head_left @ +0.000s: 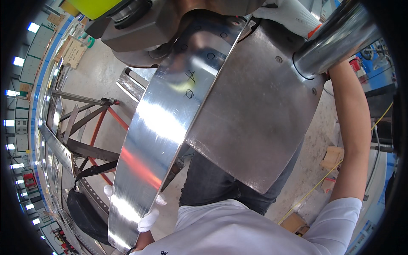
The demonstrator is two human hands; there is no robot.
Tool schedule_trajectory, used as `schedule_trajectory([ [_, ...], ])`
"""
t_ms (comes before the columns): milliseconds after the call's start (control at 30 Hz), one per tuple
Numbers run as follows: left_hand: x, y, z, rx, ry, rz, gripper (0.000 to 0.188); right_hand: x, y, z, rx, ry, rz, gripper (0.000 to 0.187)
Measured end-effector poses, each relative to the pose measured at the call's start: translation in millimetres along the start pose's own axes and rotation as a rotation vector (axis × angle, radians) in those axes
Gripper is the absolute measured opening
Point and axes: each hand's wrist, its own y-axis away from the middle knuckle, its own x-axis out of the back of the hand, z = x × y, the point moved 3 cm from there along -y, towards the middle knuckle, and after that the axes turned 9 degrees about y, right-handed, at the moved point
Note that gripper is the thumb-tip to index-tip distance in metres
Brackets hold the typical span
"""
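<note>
A long, shiny sheet-metal strip [163,114] slants from the machine's jaws at the top down to the lower left. It carries black hand-drawn marks and small circles. My left hand [148,220], in a white glove, is closed around the strip's near end; fingers show at both edges and the palm is hidden behind it. My right hand [288,18], gloved in white with an orange cuff, reaches past the thick post to the strip's far edge. Its fingers curl there, with the tips partly hidden. Beside the strip lies a broad, dull grey metal plate [255,106].
The machine's heavy grey head [140,32] overhangs the strip, with a bright yellow-green part [93,6] above. A round steel post [335,40] rises from the plate. Metal frames [80,140] and a black bag [85,216] stand at left. Wooden blocks [331,157] lie at right.
</note>
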Motion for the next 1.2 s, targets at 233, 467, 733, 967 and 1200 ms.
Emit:
schedule_trajectory([
  [233,-2,2,-1,-0.037,-0.063,0.001,0.104,1,1,-5,-0.072,-0.03,-0.037,0.033],
  [467,9,6,6,0.011,0.031,-0.086,0.11,3,2,-8,-0.079,-0.022,-0.059,0.034],
  [733,2,2,-4,-0.133,0.013,0.013,0.11,2,1,-4,-0.071,-0.05,-0.067,0.034],
  [967,0,4,-9,-0.255,0.006,0.038,0.111,3,2,-9,-0.092,-0.052,-0.078,0.035],
  [1200,-6,1,-10,-0.208,0.005,0.101,0.117,3,2,-8,-0.101,-0.056,-0.079,0.034],
])
